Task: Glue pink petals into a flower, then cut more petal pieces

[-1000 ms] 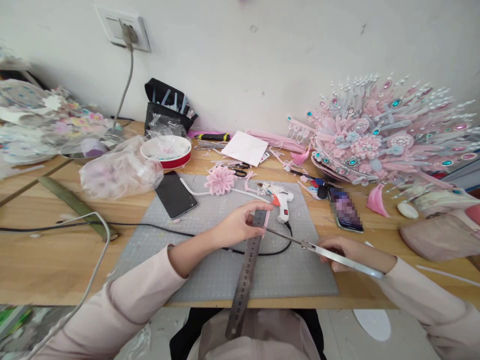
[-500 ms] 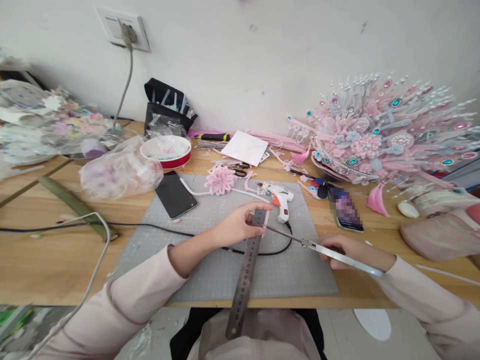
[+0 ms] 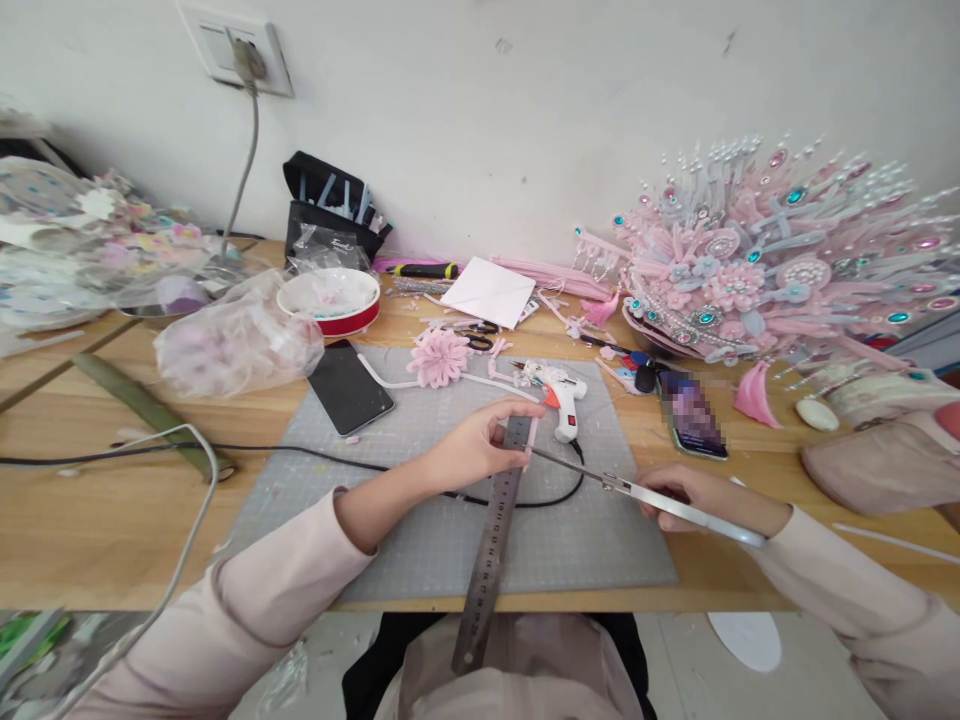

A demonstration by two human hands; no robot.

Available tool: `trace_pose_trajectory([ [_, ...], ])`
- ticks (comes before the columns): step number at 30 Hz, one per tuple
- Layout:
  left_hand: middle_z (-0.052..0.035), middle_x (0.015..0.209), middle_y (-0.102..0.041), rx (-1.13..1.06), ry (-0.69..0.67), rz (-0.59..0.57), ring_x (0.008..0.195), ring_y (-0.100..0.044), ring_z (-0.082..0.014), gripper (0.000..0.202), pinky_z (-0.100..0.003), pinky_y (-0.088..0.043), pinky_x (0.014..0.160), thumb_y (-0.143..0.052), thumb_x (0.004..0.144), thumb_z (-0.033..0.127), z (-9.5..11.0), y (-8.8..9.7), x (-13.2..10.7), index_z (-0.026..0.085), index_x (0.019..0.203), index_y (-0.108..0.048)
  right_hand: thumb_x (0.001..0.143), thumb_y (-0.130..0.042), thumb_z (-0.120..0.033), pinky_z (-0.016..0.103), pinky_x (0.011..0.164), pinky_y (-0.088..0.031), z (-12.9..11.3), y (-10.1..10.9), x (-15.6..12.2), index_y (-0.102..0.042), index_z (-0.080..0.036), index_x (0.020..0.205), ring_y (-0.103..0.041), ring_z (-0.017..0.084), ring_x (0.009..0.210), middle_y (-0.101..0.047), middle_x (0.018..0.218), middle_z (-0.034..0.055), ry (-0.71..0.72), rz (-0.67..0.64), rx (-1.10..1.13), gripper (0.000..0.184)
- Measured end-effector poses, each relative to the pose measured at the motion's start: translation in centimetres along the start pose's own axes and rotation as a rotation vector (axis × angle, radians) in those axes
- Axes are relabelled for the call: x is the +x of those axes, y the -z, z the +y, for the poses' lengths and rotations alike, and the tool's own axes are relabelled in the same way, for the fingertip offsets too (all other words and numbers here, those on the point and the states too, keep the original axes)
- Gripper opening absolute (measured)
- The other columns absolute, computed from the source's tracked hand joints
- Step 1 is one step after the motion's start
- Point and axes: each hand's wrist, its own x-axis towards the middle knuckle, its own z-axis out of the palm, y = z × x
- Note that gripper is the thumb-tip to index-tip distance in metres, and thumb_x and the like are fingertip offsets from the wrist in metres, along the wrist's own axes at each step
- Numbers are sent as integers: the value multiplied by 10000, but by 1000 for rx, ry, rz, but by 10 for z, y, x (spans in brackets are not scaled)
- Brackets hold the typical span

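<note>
Plainly, our left hand (image 3: pixel 484 440) has its thumb and fingers clamped on one steel ruler (image 3: pixel 487 570) and one short pink strip (image 3: pixel 532 436). The strip lies along the ruler's right edge, between thumb and fingertips, above the grey mat (image 3: pixel 600 555). Our right hand (image 3: pixel 694 497), at the mat's right edge, is closed around one pair of scissors (image 3: pixel 675 506); the tips reach the strip, but we cannot tell whether they touch it.

On the mat's far half we count one pink flower (image 3: pixel 438 358) with a pale stem, and one white glue gun (image 3: pixel 564 405). We see two phones: a dark phone (image 3: pixel 349 390) over the mat's far left corner, and a lit phone (image 3: pixel 694 435) off its right side.

Beyond the far left corner sit one red-and-white bowl (image 3: pixel 349 322) holding small pale bits, and behind it one open black case (image 3: pixel 311 222) with several pale blue sticks standing in it. Left of the mat, one clear plastic bag (image 3: pixel 240 345) holds something pale pink and purple, too blurred for us to name. Beyond the mat's far right corner stands one large beaded pink headpiece (image 3: pixel 739 290).
</note>
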Motion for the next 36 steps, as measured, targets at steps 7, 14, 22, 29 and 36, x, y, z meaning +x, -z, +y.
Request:
trace_pose_trajectory([
  [7,-54,1186,-516,22,-21,-17,518,-382,-2,483,-150,-350,464,-625,647,116,-2,1,0,184,1118,-544,742,-499,-580,256,558,-351,-3,0,0,-557,-124,755,-451,134,623,-540,728,51,16,24,-77,460],
  [14,-51,1167,-528,33,2,10,516,-374,-4,480,-146,-340,452,-635,626,135,-1,1,0,185,1096,-559,732,-512,-578,260,569,-356,3,-2,3,-563,-120,737,-455,141,631,-546,701,49,-31,17,-71,461],
  [22,-54,1149,-538,-10,9,-24,602,-491,-50,503,-179,-408,521,-633,640,146,-5,4,3,189,1129,-524,646,-566,-617,239,504,-327,-9,-1,5,-541,-153,654,-433,117,554,-497,603,2,-91,41,-3,464],
  [29,-67,1105,-550,318,-129,73,1009,-512,-199,399,-313,-418,847,-566,667,111,-10,24,11,169,1061,-546,660,-575,-580,209,404,-312,-4,-3,2,-486,-178,661,-402,75,421,-433,515,-45,-196,24,224,412],
  [36,-105,1260,-449,575,-270,152,1218,-381,-233,188,-408,-266,1036,-509,775,219,-9,23,8,176,947,-572,654,-602,-530,218,433,-303,-9,-1,5,-485,-171,624,-395,79,465,-442,542,-33,-152,30,146,379],
])
